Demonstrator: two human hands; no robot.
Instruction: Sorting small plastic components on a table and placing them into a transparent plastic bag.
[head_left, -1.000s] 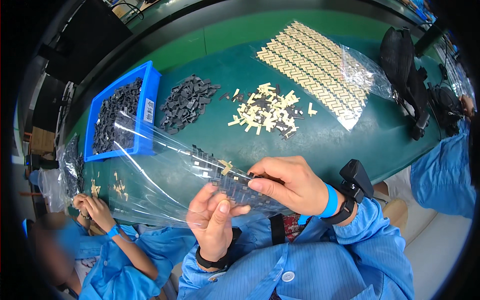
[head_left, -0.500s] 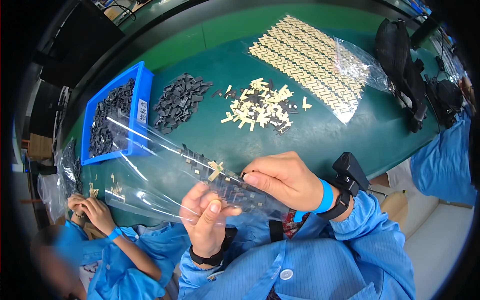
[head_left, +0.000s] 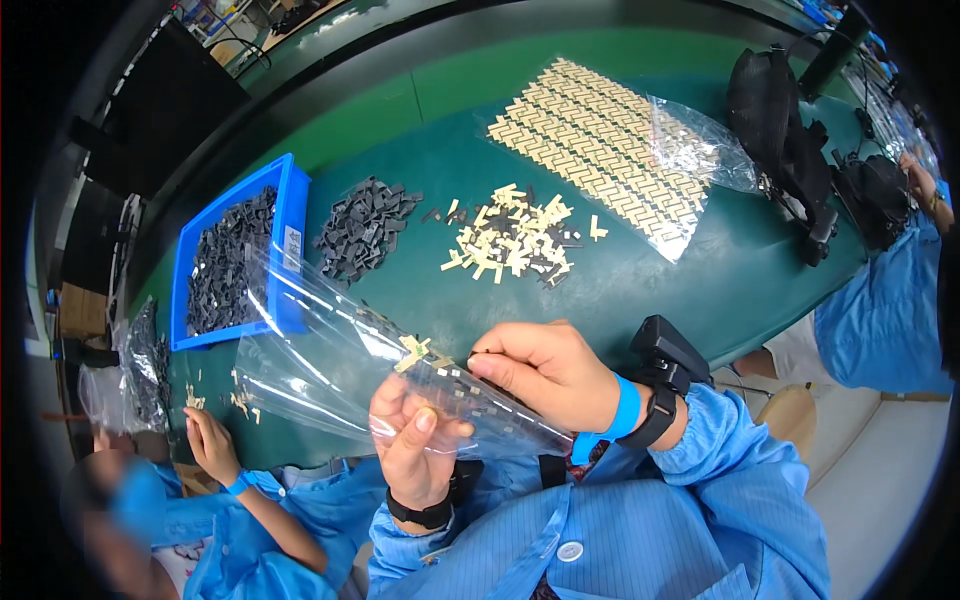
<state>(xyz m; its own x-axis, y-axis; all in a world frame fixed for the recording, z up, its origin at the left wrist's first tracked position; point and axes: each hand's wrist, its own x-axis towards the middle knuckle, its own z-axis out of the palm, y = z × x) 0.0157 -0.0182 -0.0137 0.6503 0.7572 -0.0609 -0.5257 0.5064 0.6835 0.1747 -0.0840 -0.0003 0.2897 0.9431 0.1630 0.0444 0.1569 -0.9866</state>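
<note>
My left hand (head_left: 415,445) pinches a clear plastic sheet (head_left: 305,365) between thumb and fingers, holding it up off the table. Rows of small dark pieces (head_left: 495,402) show on the sheet, partly blurred by glare. A few cream-coloured strips (head_left: 415,350) stick out on its upper side, just above my left fingers. Over the sheet's right part, my right hand (head_left: 555,378) is closed, thumb against forefinger, on a small black piece mostly hidden by the fingertips. Beyond my hands lies a mixed pile of cream strips and black pieces (head_left: 512,238).
A blue bin (head_left: 300,195) of dark pieces stands at left, beside a loose pile of dark grey pieces (head_left: 368,228). Further back lies a sheet of cream strips (head_left: 605,150) in rows. Black gear (head_left: 775,140) sits at right. A co-worker's hand (head_left: 212,445) is at lower left.
My right hand has shifted slightly left and down along the sheet. The view has tilted a little. The co-worker's hands have moved apart near the loose strips.
</note>
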